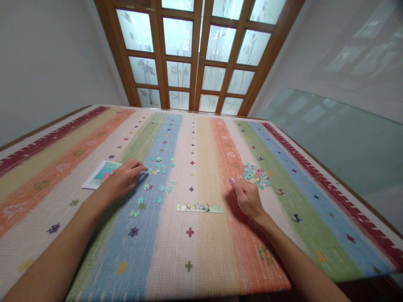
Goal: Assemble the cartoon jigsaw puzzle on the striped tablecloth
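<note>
My left hand (134, 170) is closed, its fingertips reaching the edge of several loose teal jigsaw puzzle pieces (161, 188). Whether a piece is between the fingers is hidden. Under that wrist lies a picture card (98, 176) with a pink figure on blue, partly covered by the forearm. My right hand (247, 196) is curled with the thumb against the fingers, just in front of a heap of mixed puzzle pieces (256, 176); what it holds, if anything, does not show. Between both hands lies a joined strip of puzzle pieces (200, 208), flat and pale-edged.
A striped, patterned cloth (176, 268) covers the table, its front edge low in view. Wooden doors with frosted panes (178, 37) stand beyond the far end. At the right, a pale glass panel (333, 126) rises beside the table. White walls flank both sides.
</note>
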### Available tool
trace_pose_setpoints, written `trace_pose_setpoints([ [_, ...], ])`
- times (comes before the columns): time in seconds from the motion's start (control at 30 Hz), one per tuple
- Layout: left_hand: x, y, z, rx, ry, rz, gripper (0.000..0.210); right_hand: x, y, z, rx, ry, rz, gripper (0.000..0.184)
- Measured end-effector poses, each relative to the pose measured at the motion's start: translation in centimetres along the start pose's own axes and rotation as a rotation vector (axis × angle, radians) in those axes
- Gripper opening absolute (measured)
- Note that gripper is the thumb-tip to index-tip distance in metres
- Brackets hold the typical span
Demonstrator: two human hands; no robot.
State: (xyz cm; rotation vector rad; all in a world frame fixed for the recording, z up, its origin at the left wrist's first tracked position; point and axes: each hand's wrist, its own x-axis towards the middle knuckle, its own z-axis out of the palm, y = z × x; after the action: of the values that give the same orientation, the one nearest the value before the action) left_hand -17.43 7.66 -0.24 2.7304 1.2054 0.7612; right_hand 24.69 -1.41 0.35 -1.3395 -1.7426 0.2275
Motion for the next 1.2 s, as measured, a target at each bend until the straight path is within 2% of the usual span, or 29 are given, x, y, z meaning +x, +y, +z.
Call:
trace_pose_setpoints([
  [0.17, 0.3, 0.4, -0.2, 0.007, 0.011, -0.018, 0.031, 0.1, 0.3, 0.1, -0.003, -0.002, -0.005, 0.063],
  [0.37, 1.2, 1.5, -0.5, 0.006, 0.089, -0.015, 0.026, 0.0, 1.4, 0.1, -0.026, 0.045, 0.028, 0.065],
  [0.67, 1.3, 1.4, -0.3, 0.006, 0.132, -0.055, 0.024, -0.2, 1.7, -0.1, -0.049, 0.057, -0.012, 0.061],
  [0.8, 2.1, 1.0, -0.2, 0.033, 0.137, -0.056, 0.023, -0.2, 1.4, -0.3, -0.057, 0.053, -0.077, 0.061],
  [1.0, 2.8, -0.4, -0.2, 0.086, 0.171, -0.084, 0.023, -0.4, 1.1, -0.5, -0.085, 0.105, -0.263, 0.055],
  [1.2, 2.3, 0.0, -0.1, 0.075, 0.166, -0.04, 0.024, -0.5, 0.4, -0.8, -0.102, 0.12, -0.413, 0.048],
])
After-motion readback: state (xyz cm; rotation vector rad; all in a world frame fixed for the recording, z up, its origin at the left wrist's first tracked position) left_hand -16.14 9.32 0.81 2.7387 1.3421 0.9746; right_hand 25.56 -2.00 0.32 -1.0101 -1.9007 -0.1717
